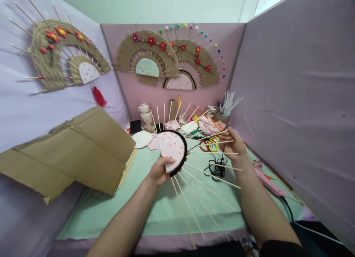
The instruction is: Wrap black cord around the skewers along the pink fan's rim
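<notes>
My left hand [160, 171] grips the lower corner of a half-round fan piece [171, 148], thumb on its white face with pink spots. Black cord lines the curved edge, and thin wooden sticks [206, 161] spread out from it like rays. At the right, my right hand [232, 143] is closed near the stick tips, apparently on a black cord that runs from the fan's edge behind the sticks. Its fingertips are partly hidden. A loose tangle of black cord [217, 168] lies on the table below that hand.
Brown cardboard [83, 149] leans at left beside a bundle of sticks [127, 168]. Scissors [213, 143], a white oval [142, 139] and a bottle [145, 116] stand or lie behind. A pink glue gun [269, 182] with its cable lies right. Finished fans [146, 46] hang on the walls.
</notes>
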`<state>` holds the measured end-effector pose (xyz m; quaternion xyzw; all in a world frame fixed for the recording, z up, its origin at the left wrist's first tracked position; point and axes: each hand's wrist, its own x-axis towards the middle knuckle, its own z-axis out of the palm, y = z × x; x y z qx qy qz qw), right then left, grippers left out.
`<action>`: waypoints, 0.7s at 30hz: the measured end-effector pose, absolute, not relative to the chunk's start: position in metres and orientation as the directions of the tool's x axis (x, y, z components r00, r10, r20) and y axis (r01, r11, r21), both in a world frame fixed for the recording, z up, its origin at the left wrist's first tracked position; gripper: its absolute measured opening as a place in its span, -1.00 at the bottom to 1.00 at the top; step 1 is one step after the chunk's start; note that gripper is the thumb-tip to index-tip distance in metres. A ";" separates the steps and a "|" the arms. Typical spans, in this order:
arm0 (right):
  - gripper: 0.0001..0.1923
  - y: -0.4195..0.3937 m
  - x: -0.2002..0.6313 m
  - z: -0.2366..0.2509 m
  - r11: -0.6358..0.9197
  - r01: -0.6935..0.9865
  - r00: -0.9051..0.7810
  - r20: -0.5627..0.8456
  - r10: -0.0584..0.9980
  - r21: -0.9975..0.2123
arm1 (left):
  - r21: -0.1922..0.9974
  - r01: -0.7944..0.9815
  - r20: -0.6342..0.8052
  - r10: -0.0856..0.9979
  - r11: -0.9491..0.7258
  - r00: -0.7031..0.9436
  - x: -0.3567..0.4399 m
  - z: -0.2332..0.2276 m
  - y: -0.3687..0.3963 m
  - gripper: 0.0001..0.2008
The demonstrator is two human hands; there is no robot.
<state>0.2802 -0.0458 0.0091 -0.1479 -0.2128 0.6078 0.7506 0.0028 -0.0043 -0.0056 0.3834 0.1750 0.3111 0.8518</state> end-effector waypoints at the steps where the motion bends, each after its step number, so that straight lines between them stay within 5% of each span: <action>1: -0.92 -0.044 0.279 0.008 0.214 -0.851 0.192 0.095 0.977 -0.479 | 0.765 -0.391 -0.052 0.653 0.513 0.755 0.002 -0.007 -0.004 -0.43; 5: -0.95 -0.036 0.272 0.005 0.217 -0.830 0.259 -0.011 0.966 -0.513 | 0.769 -0.386 -0.004 0.608 0.509 0.794 0.002 -0.011 -0.003 -0.49; 13: -0.90 -0.026 0.247 -0.005 0.212 -0.765 0.225 0.055 0.973 -0.609 | 0.782 -0.283 0.001 0.453 0.556 0.892 0.001 -0.017 -0.007 -0.52; 21: -0.89 -0.027 0.242 -0.006 0.193 -0.764 0.226 0.026 0.974 -0.616 | 0.779 -0.277 0.055 0.378 0.562 0.924 0.002 -0.017 -0.011 -0.35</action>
